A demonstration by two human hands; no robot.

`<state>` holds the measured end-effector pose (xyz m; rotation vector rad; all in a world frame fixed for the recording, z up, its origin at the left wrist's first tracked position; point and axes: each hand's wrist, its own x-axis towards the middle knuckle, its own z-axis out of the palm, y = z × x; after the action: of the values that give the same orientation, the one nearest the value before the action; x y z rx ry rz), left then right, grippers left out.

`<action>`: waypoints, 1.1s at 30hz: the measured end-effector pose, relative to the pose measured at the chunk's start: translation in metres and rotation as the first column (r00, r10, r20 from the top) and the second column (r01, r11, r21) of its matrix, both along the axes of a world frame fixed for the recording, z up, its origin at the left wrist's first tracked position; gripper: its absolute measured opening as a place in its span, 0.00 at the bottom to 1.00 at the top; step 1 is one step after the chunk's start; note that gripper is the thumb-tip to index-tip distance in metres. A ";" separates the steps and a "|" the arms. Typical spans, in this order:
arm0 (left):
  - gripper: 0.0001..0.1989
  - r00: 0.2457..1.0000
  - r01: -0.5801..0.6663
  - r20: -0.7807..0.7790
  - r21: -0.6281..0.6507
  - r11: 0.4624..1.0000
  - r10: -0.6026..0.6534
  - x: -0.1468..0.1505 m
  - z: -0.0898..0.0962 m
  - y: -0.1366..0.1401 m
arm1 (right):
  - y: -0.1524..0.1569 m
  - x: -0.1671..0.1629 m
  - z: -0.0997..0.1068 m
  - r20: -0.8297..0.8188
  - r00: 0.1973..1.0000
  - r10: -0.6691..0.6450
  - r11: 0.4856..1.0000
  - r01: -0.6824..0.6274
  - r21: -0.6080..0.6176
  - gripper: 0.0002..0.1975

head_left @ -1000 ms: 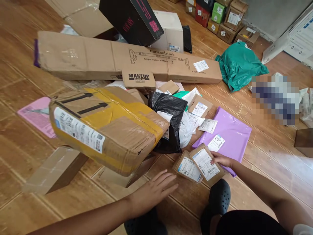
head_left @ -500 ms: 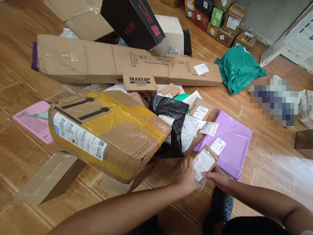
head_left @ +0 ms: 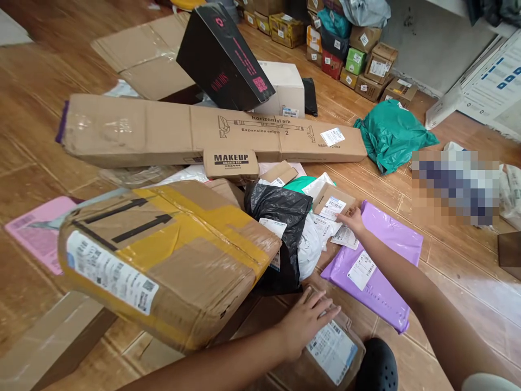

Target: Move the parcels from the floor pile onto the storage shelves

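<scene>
Cardboard everywhere, so let's start closest to us. Our left hand (head_left: 307, 320) lies flat with fingers spread on a small brown parcel (head_left: 331, 347) right at our knees, pinning it to the wooden floor (head_left: 448, 260) rather than gripping it. Its white label faces up, though the print is too blurry to read. A black shoe (head_left: 376, 372) pokes in just beside it, cut off by the bottom edge.

A bit further out, our right hand (head_left: 353, 221) stretches over the purple mailer (head_left: 382, 271), fingers loosely open, tips touching a small cardboard box (head_left: 332, 201) with a barcode sticker. Nothing is held yet. We'd guess we're mid-sort, one parcel parked and the next being reached for; closing on that little box would take a pinch across its edges, since it leans on the black bag (head_left: 280, 217) and some loose white packets.

On the left, the big taped box (head_left: 163, 260) with arrows sits tilted and hides whatever's under it. Beyond lies the long carton (head_left: 163, 130), a small "MAKEUP" box (head_left: 230, 162) leaning on it, then a green bag (head_left: 391, 136). Far back, stacked parcels (head_left: 358, 54) run off the frame. A pixelated patch at right can't be made out.
</scene>
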<state>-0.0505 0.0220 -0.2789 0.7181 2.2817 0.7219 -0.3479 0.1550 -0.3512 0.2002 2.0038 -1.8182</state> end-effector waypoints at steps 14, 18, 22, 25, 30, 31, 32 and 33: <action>0.40 0.966 -0.036 -0.250 0.100 0.994 0.060 0.102 0.054 -0.071 | 0.092 0.106 0.092 0.356 0.749 0.558 0.814 -0.410 -0.412 0.32; 0.32 0.911 0.152 -0.403 0.127 0.980 -0.089 0.084 0.006 -0.042 | 0.109 0.162 0.114 0.497 0.605 0.622 0.769 -0.352 -0.534 0.32; 0.31 0.912 -0.006 -0.410 0.013 1.000 0.011 0.035 -0.014 -0.016 | 0.119 0.167 0.122 0.490 0.679 0.547 0.815 -0.297 -0.498 0.31; 0.43 0.965 -0.155 -0.216 -0.019 0.988 0.148 0.013 -0.011 -0.015 | 0.119 0.163 0.126 0.428 0.662 0.615 0.776 -0.414 -0.476 0.33; 0.69 0.939 -0.342 0.014 0.130 0.931 0.343 0.031 -0.009 -0.041 | 0.102 0.171 0.119 0.387 0.536 0.750 0.641 -0.733 -0.227 0.29; 0.76 0.927 -0.373 0.014 0.154 0.915 0.375 0.038 -0.007 -0.047 | 0.099 0.172 0.118 0.400 0.514 0.759 0.614 -0.769 -0.178 0.29; 0.80 0.924 -0.375 -0.007 0.179 0.910 0.382 0.045 -0.004 -0.051 | 0.096 0.173 0.116 0.407 0.496 0.767 0.589 -0.796 -0.139 0.30; 0.82 0.936 -0.334 -0.045 0.204 0.920 0.349 0.051 0.001 -0.053 | 0.094 0.173 0.116 0.404 0.488 0.774 0.570 -0.814 -0.108 0.31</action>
<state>0.0002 -0.0308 -0.2778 0.4407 2.4654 1.1084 -0.1748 0.2493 -0.2352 -0.2833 1.4697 -0.9516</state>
